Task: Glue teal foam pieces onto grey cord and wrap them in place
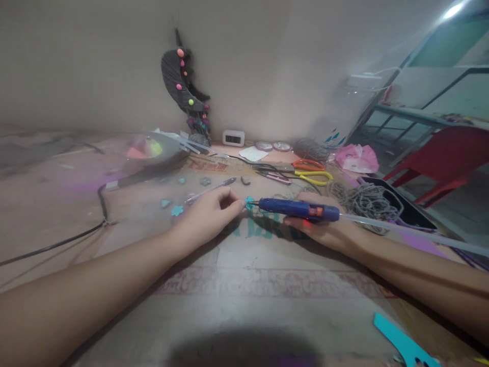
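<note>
Between thumb and forefinger, my left hand (214, 209) pinches a small turquoise flower cutout (249, 202). My right hand (321, 227) is wrapped round a blue hot glue gun (294, 208), held on its side with a red light glowing under it. The nozzle points left and meets the flower, or comes very close to it; I cannot tell which. A long clear glue stick (405, 232) runs out of the gun's back end. To the left of my left hand lie another turquoise flower (177, 210) and a turquoise heart-shaped piece (165, 203).
Orange-handled scissors (308, 164) and yellow-handled scissors (315, 177) lie behind the gun. Tangled grey yarn (370, 204) fills the right side by a dark tray (412, 214). A yarn-wrapped crescent (178, 84) hangs on the wall. A black cable (103, 204) crosses the left.
</note>
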A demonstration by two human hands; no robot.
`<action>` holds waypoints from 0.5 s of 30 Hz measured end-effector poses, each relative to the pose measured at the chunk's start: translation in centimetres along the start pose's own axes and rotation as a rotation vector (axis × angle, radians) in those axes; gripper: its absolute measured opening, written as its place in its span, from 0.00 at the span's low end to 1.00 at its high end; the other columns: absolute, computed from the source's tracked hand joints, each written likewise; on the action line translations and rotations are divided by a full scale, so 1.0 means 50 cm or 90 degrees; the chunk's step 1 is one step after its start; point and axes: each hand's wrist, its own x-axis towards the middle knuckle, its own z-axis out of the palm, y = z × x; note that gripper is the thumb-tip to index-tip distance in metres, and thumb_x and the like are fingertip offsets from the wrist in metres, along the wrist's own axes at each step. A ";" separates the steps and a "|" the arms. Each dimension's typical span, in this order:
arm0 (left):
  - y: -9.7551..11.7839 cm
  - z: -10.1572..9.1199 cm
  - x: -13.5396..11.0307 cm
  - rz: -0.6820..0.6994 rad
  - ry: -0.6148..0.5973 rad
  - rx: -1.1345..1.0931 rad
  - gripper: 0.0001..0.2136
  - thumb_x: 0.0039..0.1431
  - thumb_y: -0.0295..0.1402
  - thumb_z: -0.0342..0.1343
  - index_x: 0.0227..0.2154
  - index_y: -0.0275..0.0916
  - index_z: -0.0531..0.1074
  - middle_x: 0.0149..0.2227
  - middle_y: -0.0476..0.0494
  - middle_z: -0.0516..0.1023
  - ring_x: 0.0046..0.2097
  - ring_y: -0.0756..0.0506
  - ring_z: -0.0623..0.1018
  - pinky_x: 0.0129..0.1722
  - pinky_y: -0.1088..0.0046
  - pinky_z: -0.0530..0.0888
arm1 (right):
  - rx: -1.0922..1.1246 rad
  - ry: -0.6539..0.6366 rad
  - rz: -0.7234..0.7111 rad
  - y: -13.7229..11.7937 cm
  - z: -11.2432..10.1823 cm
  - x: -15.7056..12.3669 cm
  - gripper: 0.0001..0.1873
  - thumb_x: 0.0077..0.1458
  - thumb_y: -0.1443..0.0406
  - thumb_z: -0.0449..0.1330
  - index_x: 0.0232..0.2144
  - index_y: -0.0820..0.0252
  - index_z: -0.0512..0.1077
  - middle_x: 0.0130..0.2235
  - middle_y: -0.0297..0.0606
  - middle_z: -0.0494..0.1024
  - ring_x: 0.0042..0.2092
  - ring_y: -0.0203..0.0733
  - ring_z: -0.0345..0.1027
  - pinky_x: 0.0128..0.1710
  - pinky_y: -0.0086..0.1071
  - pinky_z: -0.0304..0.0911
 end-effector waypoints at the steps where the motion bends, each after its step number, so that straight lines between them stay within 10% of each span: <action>1: 0.000 0.000 0.000 -0.006 0.002 -0.009 0.12 0.63 0.42 0.54 0.28 0.40 0.71 0.29 0.49 0.77 0.33 0.47 0.75 0.33 0.70 0.68 | 0.002 0.000 0.003 0.000 0.000 0.000 0.11 0.56 0.55 0.63 0.28 0.54 0.72 0.30 0.39 0.78 0.34 0.48 0.73 0.34 0.40 0.67; 15: -0.005 0.001 0.001 -0.021 0.024 -0.043 0.12 0.62 0.42 0.55 0.28 0.40 0.69 0.28 0.49 0.75 0.31 0.48 0.73 0.29 0.73 0.66 | 0.024 0.011 0.039 -0.006 -0.003 0.002 0.12 0.55 0.54 0.64 0.28 0.54 0.72 0.28 0.40 0.76 0.33 0.50 0.72 0.31 0.41 0.65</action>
